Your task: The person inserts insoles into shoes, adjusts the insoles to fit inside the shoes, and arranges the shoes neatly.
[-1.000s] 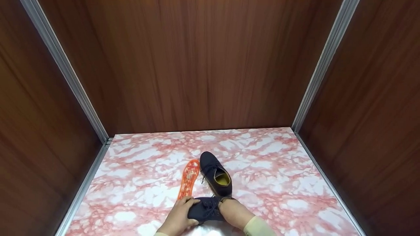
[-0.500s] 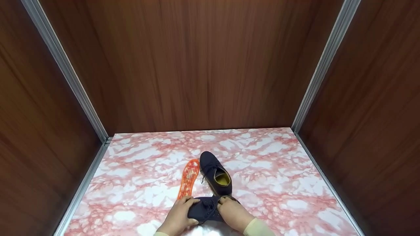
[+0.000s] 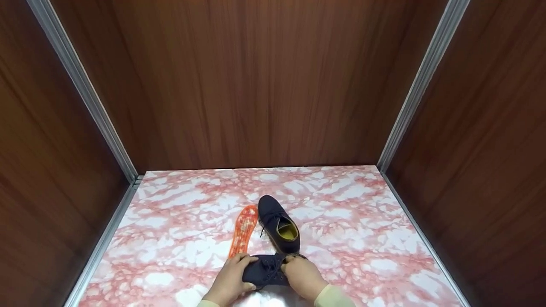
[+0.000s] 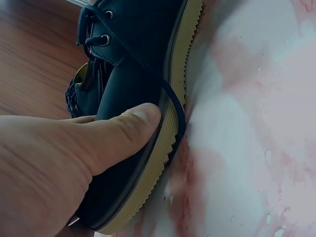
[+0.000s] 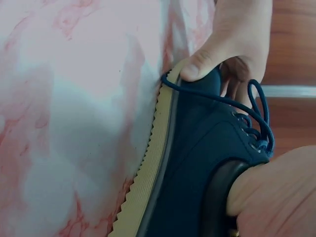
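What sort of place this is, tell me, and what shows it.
Probably a booth or partitioned workstation: wood-grain panels stand on three sides, metal strips line their corners, and a pink-and-white marbled surface lies between them.

Insole (image 3: 243, 232) left, far shoe (image 3: 268, 209) right (table (image 3: 362, 221) beneath)

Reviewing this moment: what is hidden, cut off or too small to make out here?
What the right hand may hold: right wrist view, fingertips hidden by the hand itself and the near shoe.
Near shoe's heel: right wrist view, cut off by the bottom edge.
Orange insole, near end: head view, behind the left hand and near shoe.
Insole's markings: head view, too small.
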Demonstrator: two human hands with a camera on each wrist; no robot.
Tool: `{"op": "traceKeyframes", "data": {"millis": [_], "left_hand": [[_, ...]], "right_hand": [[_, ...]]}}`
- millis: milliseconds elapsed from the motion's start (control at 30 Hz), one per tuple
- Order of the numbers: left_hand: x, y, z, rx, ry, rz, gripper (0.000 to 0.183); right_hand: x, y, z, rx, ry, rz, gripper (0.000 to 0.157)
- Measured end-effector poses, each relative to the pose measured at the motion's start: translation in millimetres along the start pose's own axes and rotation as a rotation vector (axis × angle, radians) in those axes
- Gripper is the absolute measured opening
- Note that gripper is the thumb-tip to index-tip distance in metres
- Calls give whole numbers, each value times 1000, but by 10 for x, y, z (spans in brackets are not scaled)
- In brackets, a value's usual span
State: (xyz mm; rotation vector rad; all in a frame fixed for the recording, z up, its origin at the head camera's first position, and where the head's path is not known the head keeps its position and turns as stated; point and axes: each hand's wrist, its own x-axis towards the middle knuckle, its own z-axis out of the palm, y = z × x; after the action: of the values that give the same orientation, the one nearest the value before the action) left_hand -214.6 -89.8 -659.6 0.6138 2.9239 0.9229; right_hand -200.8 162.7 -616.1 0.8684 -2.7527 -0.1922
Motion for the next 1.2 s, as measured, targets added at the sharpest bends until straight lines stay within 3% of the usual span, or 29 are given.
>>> {"op": "traceKeyframes", "data": {"millis": [267, 533, 733, 833, 933, 1067, 1200], "left_hand": [[29, 13, -45, 4, 7, -7, 75], [96, 38, -65, -22, -21, -25, 76], [102, 45, -82, -33, -9, -25, 76], [69, 41, -62, -26, -3, -23, 75], [38, 41, -28, -19, 1, -19, 75], [7, 43, -10, -17, 10, -14, 75], [-15, 37, -5, -25, 12, -16, 74]], "right_hand": [[65, 168, -1, 62, -43, -135, 14], [38, 260, -130, 151, -51, -89, 20], [8, 344, -219, 290, -153, -59, 23], [-11, 358, -213, 297, -184, -101, 24], [-59, 390, -169, 310, -139, -173, 28], [-146, 435, -94, 270, -8, -277, 26], [-203, 436, -23, 193, 48, -314, 26]]}}
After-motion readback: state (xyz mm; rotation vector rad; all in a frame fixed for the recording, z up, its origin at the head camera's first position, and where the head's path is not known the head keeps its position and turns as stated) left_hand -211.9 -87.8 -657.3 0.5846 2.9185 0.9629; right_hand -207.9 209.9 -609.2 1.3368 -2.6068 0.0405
